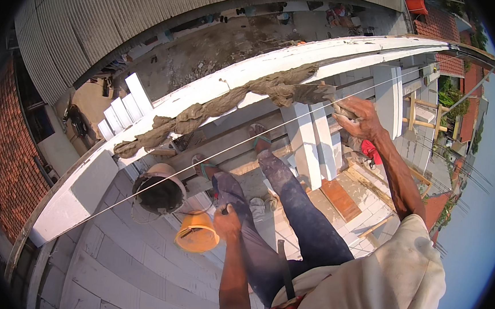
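My right hand (358, 117) is closed round the handle of a trowel (319, 93). The trowel's blade meets the wet grey mortar (205, 107), which lies in an uneven ridge along the top of a curved white wall (229, 84). A taut string (249, 134) crosses the view just in front of the mortar and passes close to the trowel. My left hand (227, 222) hangs lower, by my left knee, with its fingers curled. A small dark spot shows at the top of that fist; whether it is a held thing is unclear.
A bucket with a dark inside (160, 191) and an orange bucket (198, 232) stand left of my legs. White blocks (125, 108) are stacked against the wall's far side. My sandalled feet rest on planks (272, 134). Beyond the wall, the ground lies far below.
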`<state>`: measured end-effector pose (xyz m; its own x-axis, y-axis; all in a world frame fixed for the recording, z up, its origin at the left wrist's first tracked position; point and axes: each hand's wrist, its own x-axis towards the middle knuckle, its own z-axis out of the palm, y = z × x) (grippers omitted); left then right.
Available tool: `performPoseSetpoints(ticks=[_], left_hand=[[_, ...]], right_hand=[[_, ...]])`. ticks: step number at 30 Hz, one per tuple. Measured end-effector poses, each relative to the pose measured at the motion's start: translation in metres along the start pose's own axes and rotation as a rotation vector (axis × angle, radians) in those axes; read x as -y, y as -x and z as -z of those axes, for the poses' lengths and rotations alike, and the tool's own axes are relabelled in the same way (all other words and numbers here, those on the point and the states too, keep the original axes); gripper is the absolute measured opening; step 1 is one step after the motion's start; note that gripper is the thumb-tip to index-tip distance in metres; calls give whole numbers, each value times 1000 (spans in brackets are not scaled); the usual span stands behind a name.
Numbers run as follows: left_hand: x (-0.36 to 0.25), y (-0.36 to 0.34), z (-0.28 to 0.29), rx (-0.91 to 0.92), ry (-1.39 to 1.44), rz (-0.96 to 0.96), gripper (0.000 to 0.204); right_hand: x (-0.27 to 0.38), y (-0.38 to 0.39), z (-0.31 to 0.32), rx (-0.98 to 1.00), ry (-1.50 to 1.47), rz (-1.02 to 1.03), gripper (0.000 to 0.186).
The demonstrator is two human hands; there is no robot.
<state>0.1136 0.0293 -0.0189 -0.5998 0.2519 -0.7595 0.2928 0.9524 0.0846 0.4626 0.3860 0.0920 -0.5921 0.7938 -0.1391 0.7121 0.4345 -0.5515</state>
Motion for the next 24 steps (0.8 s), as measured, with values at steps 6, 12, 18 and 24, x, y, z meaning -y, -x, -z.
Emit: performPoseSetpoints(ticks=[6,12,18,24], left_hand=[[-23,-2,9,53,-118,-3,33],[-30,2,7,88,-164,-18,34],[-26,-5,1,106,-114,-19,37],[-16,-3,23,85,-67,20,41]], right_hand=[[-62,13,57,-175,530,53,52],[-87,46,59,-202,747,-104,59],[-74,61,55,-287,599,-283,46],[24,96,-39,-221,-123,-729,16]])
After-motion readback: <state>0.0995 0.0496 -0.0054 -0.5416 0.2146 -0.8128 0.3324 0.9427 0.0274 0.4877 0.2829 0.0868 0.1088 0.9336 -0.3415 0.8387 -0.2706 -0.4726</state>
